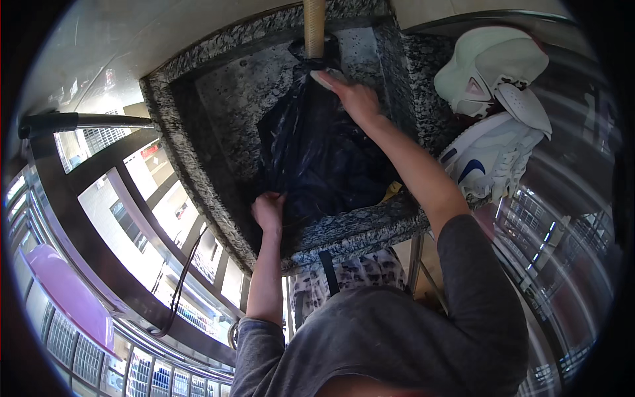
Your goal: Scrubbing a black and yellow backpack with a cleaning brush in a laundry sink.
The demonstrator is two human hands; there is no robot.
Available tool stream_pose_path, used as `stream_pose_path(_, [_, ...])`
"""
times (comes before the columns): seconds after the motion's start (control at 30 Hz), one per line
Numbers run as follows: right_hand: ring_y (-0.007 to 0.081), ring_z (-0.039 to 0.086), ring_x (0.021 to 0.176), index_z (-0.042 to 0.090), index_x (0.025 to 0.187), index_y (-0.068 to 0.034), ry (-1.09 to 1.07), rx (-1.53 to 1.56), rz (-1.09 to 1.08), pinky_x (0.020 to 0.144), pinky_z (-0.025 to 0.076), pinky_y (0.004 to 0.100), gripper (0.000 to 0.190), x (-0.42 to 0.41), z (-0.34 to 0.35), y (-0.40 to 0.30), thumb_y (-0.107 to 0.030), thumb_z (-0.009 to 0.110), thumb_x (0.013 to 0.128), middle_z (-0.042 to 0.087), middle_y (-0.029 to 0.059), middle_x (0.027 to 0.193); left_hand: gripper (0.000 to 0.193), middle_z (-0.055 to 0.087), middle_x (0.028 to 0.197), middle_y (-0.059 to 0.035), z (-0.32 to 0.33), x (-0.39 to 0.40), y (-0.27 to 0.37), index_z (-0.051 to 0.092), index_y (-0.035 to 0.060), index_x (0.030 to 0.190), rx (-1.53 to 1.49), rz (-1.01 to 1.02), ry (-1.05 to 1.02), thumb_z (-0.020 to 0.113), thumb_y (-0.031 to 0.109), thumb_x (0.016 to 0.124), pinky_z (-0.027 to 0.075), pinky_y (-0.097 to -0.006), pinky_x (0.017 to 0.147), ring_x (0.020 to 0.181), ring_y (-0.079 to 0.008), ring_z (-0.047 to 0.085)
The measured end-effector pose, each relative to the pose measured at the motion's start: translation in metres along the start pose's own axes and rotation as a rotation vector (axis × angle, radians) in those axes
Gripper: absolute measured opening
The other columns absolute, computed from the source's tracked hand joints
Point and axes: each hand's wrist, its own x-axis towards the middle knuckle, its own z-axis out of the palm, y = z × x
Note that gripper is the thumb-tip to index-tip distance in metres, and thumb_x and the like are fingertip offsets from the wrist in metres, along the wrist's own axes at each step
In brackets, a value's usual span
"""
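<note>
A dark, wet garment (327, 154) is spread in the speckled stone sink (218, 89), stretched from the back towards the front. At its back end, my right hand (357, 101) grips a small pale object (328, 78), possibly a bar of soap or a brush, against the cloth. My left hand (268, 212) is closed into a fist on the garment's front left edge, holding it. Just behind the right hand, a tan tube (314, 30) hangs down over the cloth's back end. A bit of yellow material (390, 192) shows at the garment's front right; what it is cannot be told.
White sneakers (491, 154) lie on the stone ledge to the right, one with a blue swoosh. Metal railing bars (94, 198) run along the left, with a pink plastic basin (69, 293) beyond. A patterned cloth (357, 273) hangs below the sink's front rim.
</note>
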Motion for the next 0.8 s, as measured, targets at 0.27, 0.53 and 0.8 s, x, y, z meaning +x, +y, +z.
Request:
stream_pose_path(0.27, [0.0296, 0.070, 0.090, 0.065, 0.124, -0.021, -0.330, 0.228, 0.075, 0.078, 0.053, 0.0418, 0.037, -0.052, 0.040, -0.035, -0.043, 0.060, 0.094, 0.069, 0.0192, 0.105, 0.027, 0.072, 0.082, -0.0163, -0.005, -0.002, -0.010, 0.077, 0.0109, 0.083, 0.045, 0.020, 0.017, 0.083, 0.033, 0.069, 0.055, -0.0417, 0.077, 0.082, -0.0341, 0.070])
stream_pose_path(0.53, [0.0049, 0.037, 0.052, 0.051, 0.141, -0.035, -0.277, 1.079, 0.425, 0.042, 0.033, 0.0235, 0.041, -0.016, -0.046, 0.009, -0.027, 0.052, 0.101, 0.044, -0.0050, 0.065, 0.037, 0.067, 0.105, -0.0142, -0.040, 0.089, 0.135, 0.070, 0.0097, 0.095, 0.087, 0.581, 0.515, 0.079, 0.039, 0.074, 0.052, -0.0452, 0.080, 0.103, -0.0332, 0.061])
stream_pose_path(0.8, [0.0074, 0.050, 0.054, 0.051, 0.142, -0.029, -0.077, 0.983, 0.363, 0.047, 0.041, 0.0244, 0.042, -0.064, -0.006, 0.020, -0.025, 0.053, 0.100, 0.065, -0.0001, 0.082, 0.031, 0.069, 0.079, -0.0150, -0.031, 0.060, 0.135, 0.067, 0.0053, 0.092, -0.188, 0.306, 0.079, 0.066, 0.036, 0.090, 0.050, -0.0406, 0.075, 0.076, -0.0352, 0.066])
